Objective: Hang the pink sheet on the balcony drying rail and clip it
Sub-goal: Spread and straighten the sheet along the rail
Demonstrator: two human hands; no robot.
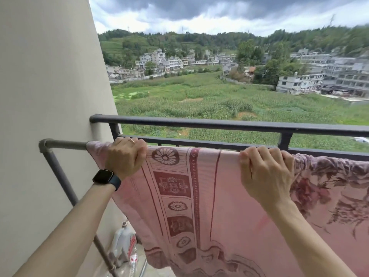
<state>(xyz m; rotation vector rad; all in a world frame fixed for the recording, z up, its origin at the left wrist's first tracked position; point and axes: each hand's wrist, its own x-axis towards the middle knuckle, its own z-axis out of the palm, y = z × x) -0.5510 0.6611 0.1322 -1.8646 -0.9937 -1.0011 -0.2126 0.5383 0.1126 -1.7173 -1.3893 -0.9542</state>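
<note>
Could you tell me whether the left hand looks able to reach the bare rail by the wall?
Probably yes: the left hand grips the pink sheet right beside the bare rail, with nothing between them.

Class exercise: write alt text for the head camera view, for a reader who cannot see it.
Both hands grip a pink sheet draped over the drying rail: the left hand near the wall, the right hand further along. Beyond the balcony railing lie green fields and houses.
</note>
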